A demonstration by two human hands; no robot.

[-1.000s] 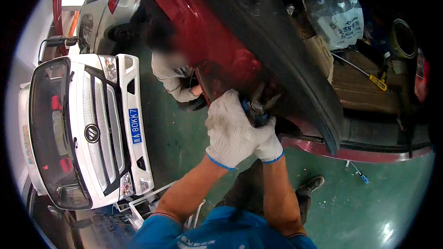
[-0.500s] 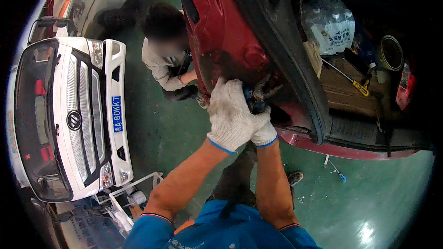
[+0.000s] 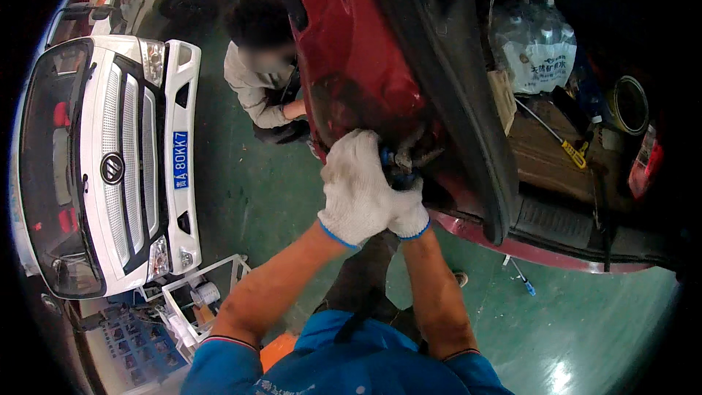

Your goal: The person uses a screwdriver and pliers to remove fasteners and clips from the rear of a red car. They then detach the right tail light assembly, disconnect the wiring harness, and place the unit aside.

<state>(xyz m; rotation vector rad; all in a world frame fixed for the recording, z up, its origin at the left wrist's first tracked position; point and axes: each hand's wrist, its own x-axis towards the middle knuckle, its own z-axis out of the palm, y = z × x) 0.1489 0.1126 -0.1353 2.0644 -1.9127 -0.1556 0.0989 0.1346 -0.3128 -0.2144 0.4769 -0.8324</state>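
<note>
My left hand, in a white knit glove with a blue cuff, presses close to the dented rear corner of a red car body. My right hand, gloved the same way, is up against it, partly hidden behind it. Both hands look closed, their fingers curled out of sight. Just past them a grimy grey metal piece with blue parts juts from the dark recess in the bodywork. Whatever lies inside the grips is hidden.
Beyond the panel a person crouches at left. The open trunk holds wrapped bottles, a yellow-handled tool and a round tin. A white truck stands left, a white rack below it. A blue-handled tool lies on the green floor.
The view has shifted slightly. My hands stay together at the same corner of the car body, a little lower and further left in the picture.
</note>
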